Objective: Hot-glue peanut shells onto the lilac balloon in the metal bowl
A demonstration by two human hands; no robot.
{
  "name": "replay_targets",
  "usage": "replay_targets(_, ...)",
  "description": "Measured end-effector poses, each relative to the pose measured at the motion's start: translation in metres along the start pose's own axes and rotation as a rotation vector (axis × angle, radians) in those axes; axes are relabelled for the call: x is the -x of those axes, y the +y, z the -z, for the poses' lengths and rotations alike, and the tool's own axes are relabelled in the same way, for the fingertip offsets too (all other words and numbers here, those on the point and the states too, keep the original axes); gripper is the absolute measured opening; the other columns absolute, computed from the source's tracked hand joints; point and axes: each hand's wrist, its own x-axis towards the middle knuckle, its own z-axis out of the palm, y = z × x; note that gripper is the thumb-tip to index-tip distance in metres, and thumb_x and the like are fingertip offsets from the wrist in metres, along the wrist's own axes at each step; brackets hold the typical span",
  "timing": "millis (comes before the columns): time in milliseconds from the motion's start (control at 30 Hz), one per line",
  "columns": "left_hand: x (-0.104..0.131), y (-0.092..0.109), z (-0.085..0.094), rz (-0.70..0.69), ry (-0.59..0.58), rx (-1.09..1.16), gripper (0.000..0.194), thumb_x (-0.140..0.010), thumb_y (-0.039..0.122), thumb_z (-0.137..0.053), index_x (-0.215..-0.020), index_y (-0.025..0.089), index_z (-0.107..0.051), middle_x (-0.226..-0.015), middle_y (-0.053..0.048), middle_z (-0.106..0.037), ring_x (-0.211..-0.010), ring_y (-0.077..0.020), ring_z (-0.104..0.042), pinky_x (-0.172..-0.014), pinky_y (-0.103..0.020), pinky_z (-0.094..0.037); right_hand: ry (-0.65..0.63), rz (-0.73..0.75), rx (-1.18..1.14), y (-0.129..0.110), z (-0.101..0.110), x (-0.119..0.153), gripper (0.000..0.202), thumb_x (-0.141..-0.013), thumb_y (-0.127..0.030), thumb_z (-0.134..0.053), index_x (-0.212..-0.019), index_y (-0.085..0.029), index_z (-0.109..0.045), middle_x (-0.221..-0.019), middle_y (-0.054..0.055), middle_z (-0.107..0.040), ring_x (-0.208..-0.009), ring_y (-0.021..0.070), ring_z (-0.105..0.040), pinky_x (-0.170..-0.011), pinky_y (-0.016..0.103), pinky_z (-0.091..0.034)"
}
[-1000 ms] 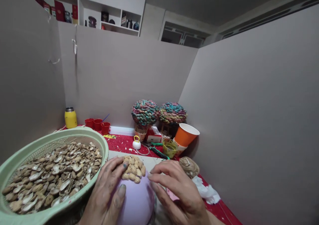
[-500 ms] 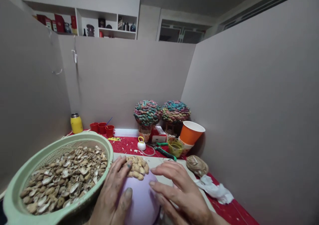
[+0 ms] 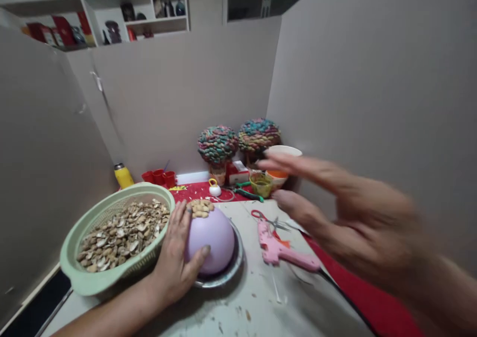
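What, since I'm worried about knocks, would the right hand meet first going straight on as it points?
Perhaps the left multicoloured, bumpy, round-topped ornament, in line with the right hand; depth is unclear, so the hand could pass in front.

The ball (image 3: 218,240) is smooth, round and pale purple, resting in a silver bowl (image 3: 239,258) on the desk (image 3: 305,304). Tan peanuts (image 3: 202,209) cluster closely over its far upper side

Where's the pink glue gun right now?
In the head view, the pink glue gun lies right of centre on the table, right of the metal bowl under the purple ball, just below the red-handled scissors.
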Motion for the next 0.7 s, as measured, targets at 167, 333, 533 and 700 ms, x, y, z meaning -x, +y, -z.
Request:
replay_targets(167, 0.001, -0.004, 0.0, -0.031, 0.021, 0.012, 0.074, -0.093, 0.028, -0.053, -0.154, 0.028, -0.011, -0.163, -0.014, -0.015, -0.149, -0.0341, -0.012, -0.115, -0.063, -0.02, -0.375, -0.262, 0.153, 0.052, -0.015, 0.043, 0.04, -0.093, -0.039, -0.049, -0.122, -0.016, -0.064, -0.117, 0.014, -0.071, -0.105, 0.0294, -0.066, -0.089, 0.045, -0.053)
replay_targets(333, 0.008, -0.006, -0.007, -0.042, 0.072, 0.021, 0.074, -0.093, 0.025, -0.053, -0.153, 0.024, -0.011, -0.161, -0.018, -0.021, -0.149, -0.0349, -0.014, -0.114, -0.065, -0.023, -0.568, -0.422, 0.301, 0.085, -0.029, 0.096, 0.032, -0.079, -0.031, -0.061, -0.1, -0.01, -0.074, -0.096, 0.02, -0.075, -0.089, 0.0357, -0.071, -0.074, 0.042, -0.055)
replay_targets(533, 0.02, 0.0, -0.008, -0.199, 0.142, -0.017, 0.078, -0.089, 0.021, -0.055, -0.154, 0.02, -0.013, -0.161, -0.019, -0.018, -0.148, -0.0363, -0.014, -0.114, -0.063, -0.023, -0.72, -0.5, 0.239, 0.086, -0.037, 0.114, 0.046, -0.082, -0.042, -0.057, -0.113, -0.01, -0.07, -0.114, 0.021, -0.071, -0.104, 0.0349, -0.067, -0.085, 0.04, -0.052)
replay_targets(700, 0.028, 0.0, -0.012, -0.481, 0.079, -0.093, 0.083, -0.078, 0.018, -0.063, -0.151, 0.016, -0.022, -0.156, -0.021, -0.032, -0.146, -0.0381, -0.022, -0.113, -0.059, -0.029, -0.753, -0.502, 0.225, 0.079, -0.034, 0.12, 0.045, -0.08, -0.03, -0.056, -0.121, -0.014, -0.067, -0.123, 0.018, -0.068, -0.112, 0.0328, -0.064, -0.093, 0.038, -0.049)
